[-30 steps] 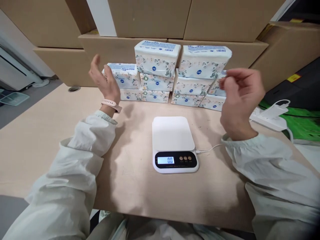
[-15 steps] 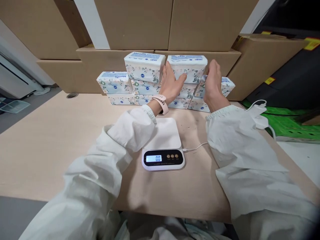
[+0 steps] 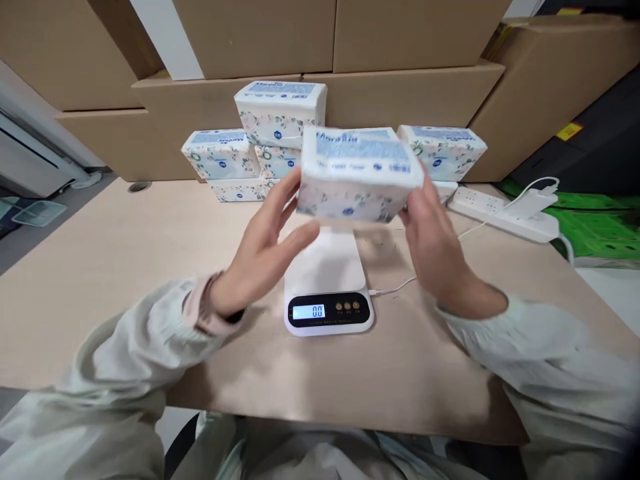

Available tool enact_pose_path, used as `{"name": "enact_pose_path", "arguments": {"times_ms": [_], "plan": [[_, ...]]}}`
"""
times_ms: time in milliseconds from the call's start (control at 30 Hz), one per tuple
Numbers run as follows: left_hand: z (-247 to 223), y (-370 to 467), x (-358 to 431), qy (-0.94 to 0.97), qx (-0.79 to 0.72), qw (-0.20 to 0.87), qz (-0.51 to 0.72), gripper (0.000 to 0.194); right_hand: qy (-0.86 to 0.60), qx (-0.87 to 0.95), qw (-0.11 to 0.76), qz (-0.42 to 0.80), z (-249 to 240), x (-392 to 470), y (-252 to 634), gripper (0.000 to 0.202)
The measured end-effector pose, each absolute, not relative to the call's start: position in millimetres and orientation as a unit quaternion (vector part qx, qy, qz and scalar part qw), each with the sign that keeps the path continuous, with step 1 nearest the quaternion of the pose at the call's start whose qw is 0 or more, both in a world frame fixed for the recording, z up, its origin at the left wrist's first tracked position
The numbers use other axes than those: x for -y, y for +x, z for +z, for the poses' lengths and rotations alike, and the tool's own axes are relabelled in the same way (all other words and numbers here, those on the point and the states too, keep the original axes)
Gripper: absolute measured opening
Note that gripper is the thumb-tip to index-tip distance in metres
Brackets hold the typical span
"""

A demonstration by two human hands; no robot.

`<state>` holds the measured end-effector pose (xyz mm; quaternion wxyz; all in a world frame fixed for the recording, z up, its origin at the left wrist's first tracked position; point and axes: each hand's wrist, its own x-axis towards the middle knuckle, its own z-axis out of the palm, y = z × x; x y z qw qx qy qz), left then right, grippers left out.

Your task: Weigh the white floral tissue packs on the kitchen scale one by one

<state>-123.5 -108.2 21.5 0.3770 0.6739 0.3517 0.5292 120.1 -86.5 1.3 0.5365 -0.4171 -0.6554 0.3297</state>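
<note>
Between my two hands a floral pack of tissues hangs in the air, slightly blurred, above the back of a white digital scale. My left hand presses its fingers on the pack's left end, with the thumb lower and pointing right. Against the right end lies my right hand, its fingers partly hidden behind the pack. The lit display of the scale reads 0.0. More tissue packs stand stacked behind, one pack on top at the left of the middle.
Cardboard boxes form a wall behind the packs. On the right a white power strip lies on the table, and a white cable runs to the scale. A green crate is beyond the table's right edge.
The top right tissue pack has come off the stack, gripped by both hands, and moved toward me over the scale. My hands have drawn back with it, and the power strip has come into view.
</note>
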Motion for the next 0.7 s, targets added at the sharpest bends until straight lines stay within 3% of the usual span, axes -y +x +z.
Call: {"name": "enact_pose_path", "arguments": {"times_ms": [100,267,467,700], "plan": [[4.1,-146.1,164.6,0.671,-0.376,0.401,0.497,0.054,-0.412,0.647,0.486,0.419,-19.4,132.3,109.5,0.066],[-45.2,-163.6,178.5,0.658,-0.405,0.410,0.484,0.059,-0.420,0.653,0.439,0.453,-51.5,150.8,108.5,0.068],[-72.7,-180.6,166.5,0.542,-0.495,0.374,0.567,0.047,-0.433,0.651,0.560,0.276,-74.9,149.6,127.2,0.051],[-77.3,-189.5,157.7,0.432,-0.529,0.412,0.603,0.047,-0.433,0.606,0.624,0.236,-91.7,142.9,134.0,0.039]]}}
